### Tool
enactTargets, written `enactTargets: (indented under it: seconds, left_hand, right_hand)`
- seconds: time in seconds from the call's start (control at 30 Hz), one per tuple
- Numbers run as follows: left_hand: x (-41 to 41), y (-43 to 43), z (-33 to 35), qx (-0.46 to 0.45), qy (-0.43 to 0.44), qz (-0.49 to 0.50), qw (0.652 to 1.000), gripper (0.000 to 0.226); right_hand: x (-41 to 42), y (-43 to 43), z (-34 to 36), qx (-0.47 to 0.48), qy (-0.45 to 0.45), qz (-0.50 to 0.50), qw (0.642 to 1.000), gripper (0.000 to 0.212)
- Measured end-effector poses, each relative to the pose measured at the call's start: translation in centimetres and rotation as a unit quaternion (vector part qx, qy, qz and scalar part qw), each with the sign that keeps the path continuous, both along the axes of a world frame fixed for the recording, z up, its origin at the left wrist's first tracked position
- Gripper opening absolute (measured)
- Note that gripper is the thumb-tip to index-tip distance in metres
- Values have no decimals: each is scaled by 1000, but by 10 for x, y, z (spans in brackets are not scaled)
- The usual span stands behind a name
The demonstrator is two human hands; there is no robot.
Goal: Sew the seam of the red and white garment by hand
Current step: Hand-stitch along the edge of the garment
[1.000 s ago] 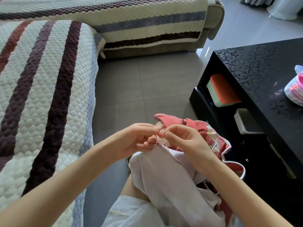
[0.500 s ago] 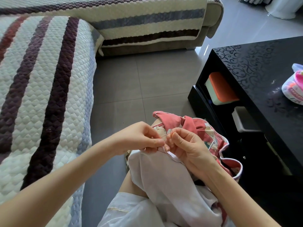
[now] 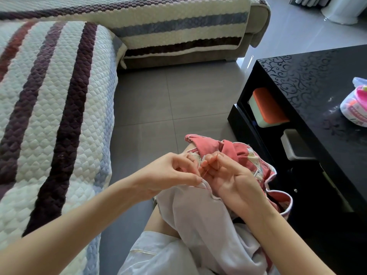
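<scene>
Right hand (image 3: 228, 179) has turned palm-up, pinching the needle (image 3: 218, 162) drawn clear; left hand (image 3: 170, 173) pinches the garment (image 3: 198, 219) at its seam (image 3: 207, 187): stitch judged through.

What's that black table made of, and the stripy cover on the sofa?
The black table looks like glossy lacquered wood or glass: it reflects light and bears a swirl pattern. The striped sofa cover looks like soft quilted fabric, matte, with puffy stitched diamonds.

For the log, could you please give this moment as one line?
step: stitching | left hand: pinches seam of red and white fabric garment | right hand: pinches thin metal needle with red thread
</scene>
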State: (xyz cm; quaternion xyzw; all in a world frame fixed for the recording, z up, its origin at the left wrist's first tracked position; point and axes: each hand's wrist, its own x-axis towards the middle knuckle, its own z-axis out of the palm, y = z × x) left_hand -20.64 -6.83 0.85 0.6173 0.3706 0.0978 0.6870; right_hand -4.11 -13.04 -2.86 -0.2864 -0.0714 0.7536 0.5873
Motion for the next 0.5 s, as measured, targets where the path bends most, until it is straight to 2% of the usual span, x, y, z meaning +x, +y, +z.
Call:
enactTargets:
  seconds: [0.2,0.3,0.4,0.5]
  left_hand:
    - [-4,-8,1,-48,-29,12,998,11]
    - [-4,-10,1,-69,-33,33,997,26]
    - [-6,-10,2,-78,-33,34,996,29]
    - [-8,-11,5,-76,-37,27,996,18]
  right_hand:
    - [-1,1,16,-33,99,-14,994,31]
    - [-6,2,22,-30,153,-29,987,31]
    - [-8,2,24,-43,135,-39,989,20]
    - [-8,0,27,-35,111,-25,993,15]
